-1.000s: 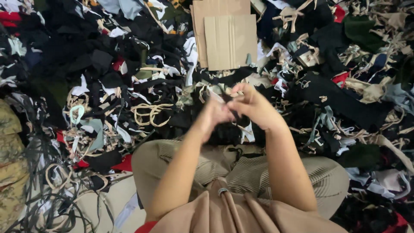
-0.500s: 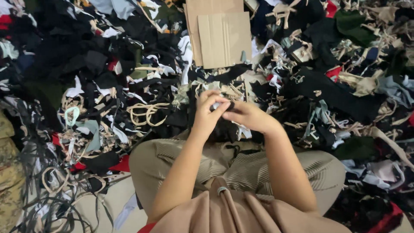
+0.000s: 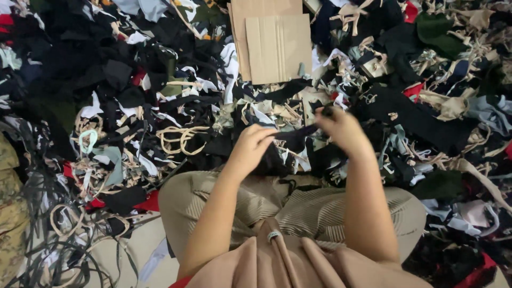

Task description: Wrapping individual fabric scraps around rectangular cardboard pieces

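1. The left hand and right hand each pinch 1 end of a black fabric strip, drawn taut between them, seemingly to straighten it above the lap.
2. The strip is dark, narrow and limp, at the frame's centre.
3. Flat cardboard pieces lie at 12 o'clock; a fabric scrap heap surrounds everything.
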